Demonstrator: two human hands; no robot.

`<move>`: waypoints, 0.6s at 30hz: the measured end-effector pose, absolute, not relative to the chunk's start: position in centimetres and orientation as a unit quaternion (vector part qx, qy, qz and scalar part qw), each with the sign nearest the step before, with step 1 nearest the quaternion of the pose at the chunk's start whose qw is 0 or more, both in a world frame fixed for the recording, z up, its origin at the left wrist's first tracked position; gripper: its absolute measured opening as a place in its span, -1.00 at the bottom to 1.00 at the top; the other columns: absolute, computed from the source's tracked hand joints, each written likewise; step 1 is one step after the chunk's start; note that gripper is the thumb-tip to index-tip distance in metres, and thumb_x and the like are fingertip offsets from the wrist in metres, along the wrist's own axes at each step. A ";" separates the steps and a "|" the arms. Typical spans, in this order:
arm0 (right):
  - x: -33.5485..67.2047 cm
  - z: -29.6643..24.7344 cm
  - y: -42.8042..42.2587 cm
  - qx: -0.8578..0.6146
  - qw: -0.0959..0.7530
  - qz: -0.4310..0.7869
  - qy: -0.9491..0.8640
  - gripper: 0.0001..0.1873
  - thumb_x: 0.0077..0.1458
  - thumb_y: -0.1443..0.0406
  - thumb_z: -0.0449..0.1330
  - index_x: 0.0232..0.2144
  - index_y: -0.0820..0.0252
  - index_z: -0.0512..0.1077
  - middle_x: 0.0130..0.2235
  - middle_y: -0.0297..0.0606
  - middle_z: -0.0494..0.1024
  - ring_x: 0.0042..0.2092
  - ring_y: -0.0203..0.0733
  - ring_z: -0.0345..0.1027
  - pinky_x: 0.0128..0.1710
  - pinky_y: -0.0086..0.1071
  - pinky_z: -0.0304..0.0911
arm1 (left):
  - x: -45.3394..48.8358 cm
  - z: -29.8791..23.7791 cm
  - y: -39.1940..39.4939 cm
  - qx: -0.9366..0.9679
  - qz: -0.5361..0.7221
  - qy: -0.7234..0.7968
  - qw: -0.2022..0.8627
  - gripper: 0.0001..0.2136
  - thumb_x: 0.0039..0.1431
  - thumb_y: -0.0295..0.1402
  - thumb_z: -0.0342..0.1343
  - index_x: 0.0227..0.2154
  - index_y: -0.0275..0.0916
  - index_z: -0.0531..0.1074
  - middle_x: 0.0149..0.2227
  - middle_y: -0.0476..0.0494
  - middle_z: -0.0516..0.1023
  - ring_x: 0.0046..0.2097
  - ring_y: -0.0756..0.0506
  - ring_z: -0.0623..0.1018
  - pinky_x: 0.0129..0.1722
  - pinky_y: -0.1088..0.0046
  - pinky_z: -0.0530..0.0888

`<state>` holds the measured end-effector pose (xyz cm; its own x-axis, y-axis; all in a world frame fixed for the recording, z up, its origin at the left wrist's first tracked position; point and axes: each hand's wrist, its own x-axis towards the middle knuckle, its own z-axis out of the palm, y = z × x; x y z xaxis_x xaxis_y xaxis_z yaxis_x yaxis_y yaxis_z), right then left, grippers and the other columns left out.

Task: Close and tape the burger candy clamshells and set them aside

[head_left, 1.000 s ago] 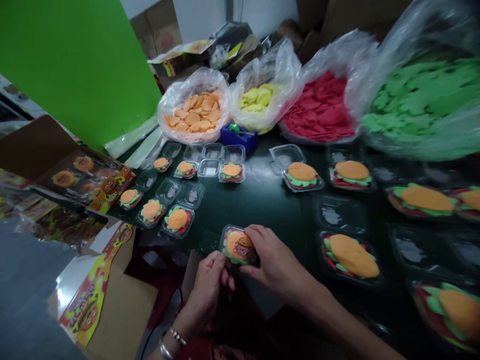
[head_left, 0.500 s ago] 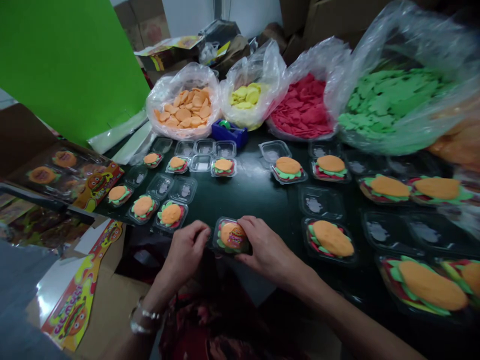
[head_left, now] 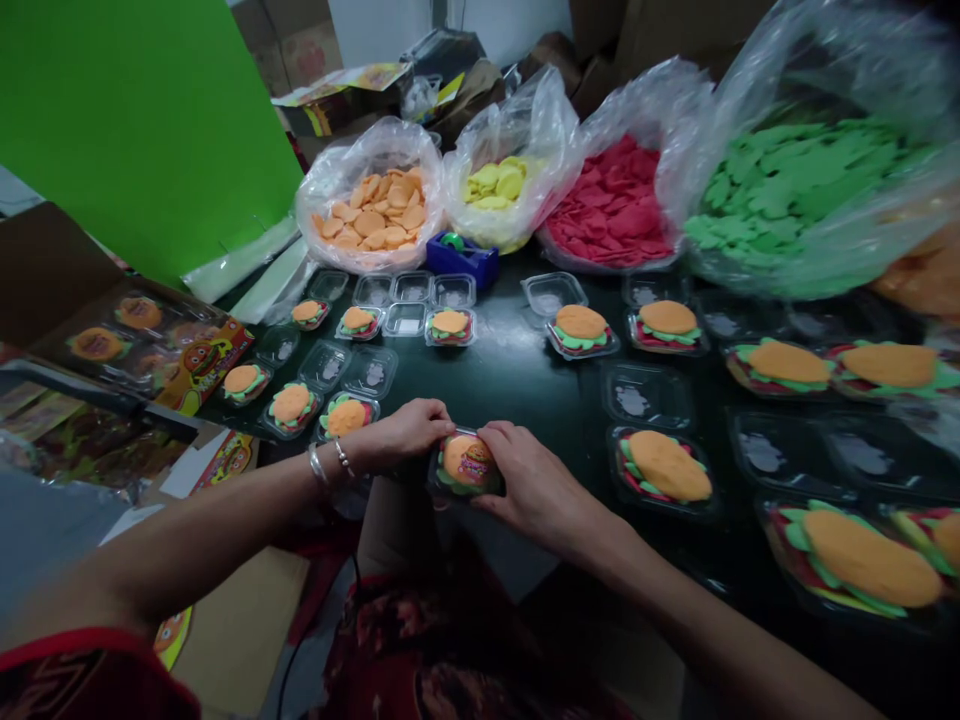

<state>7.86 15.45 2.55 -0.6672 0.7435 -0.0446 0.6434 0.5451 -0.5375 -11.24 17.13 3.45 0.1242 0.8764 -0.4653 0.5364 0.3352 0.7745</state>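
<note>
A small clear plastic case (head_left: 466,464) holding a toy burger with an orange bun, green and red layers and a sticker sits at the near edge of the dark table (head_left: 517,385). My left hand (head_left: 405,432) grips its left side with fingers curled. My right hand (head_left: 529,480) clasps its right side, thumb on the lid. Both hands are closed on the case.
Filled burger cases (head_left: 664,468) and empty clear cases (head_left: 645,398) spread over the table. At the back stand bags of orange (head_left: 375,212), yellow (head_left: 499,185), red (head_left: 611,205) and green (head_left: 787,190) pieces, with a blue tape dispenser (head_left: 459,258). A printed display box (head_left: 161,350) sits left.
My left hand moved up and right from below the table edge onto the case's left side. The case shifted slightly up the table; my right hand stayed on it.
</note>
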 end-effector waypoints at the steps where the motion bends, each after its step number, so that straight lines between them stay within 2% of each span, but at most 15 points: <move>1: 7.8 2.5 15.5 -0.395 0.094 0.267 -0.874 -0.46 -0.16 0.34 0.36 -0.10 0.25 0.31 -0.08 -0.07 0.39 -0.07 0.02 0.26 -0.09 -0.12 0.26 | -11.1 3.4 17.1 0.547 0.170 0.642 0.510 -0.92 -0.07 -0.38 0.03 -0.59 -0.26 0.31 -0.65 0.09 0.26 -0.57 0.06 0.21 -0.60 0.55 0.09; 6: 7.8 2.4 15.7 -0.395 0.091 0.275 -0.872 -0.49 -0.17 0.33 0.37 -0.13 0.27 0.32 -0.09 -0.06 0.39 -0.08 0.02 0.27 -0.09 -0.12 0.26 | -11.0 3.5 17.1 0.524 0.185 0.637 0.534 -0.91 -0.08 -0.40 0.05 -0.61 -0.26 0.29 -0.66 0.11 0.23 -0.59 0.08 0.17 -0.62 0.56 0.07; 13: 7.9 2.9 15.4 -0.404 0.085 0.268 -0.871 -0.44 -0.17 0.33 0.37 -0.09 0.24 0.31 -0.09 -0.11 0.39 -0.07 -0.01 0.27 -0.08 -0.18 0.25 | -11.6 3.8 16.4 0.488 0.210 0.625 0.572 -0.78 -0.08 -0.21 0.12 -0.54 -0.30 0.37 -0.66 0.09 0.28 -0.61 0.08 0.24 -0.61 0.56 0.17; 18: 7.7 3.2 15.5 -0.404 0.066 0.253 -0.877 -0.42 -0.17 0.34 0.36 -0.05 0.19 0.31 -0.10 -0.12 0.38 -0.09 -0.02 0.27 -0.11 -0.18 0.25 | -11.7 3.3 16.6 0.464 0.231 0.627 0.582 -0.80 -0.13 -0.26 0.17 -0.59 -0.30 0.37 -0.69 0.10 0.27 -0.62 0.09 0.23 -0.61 0.56 0.13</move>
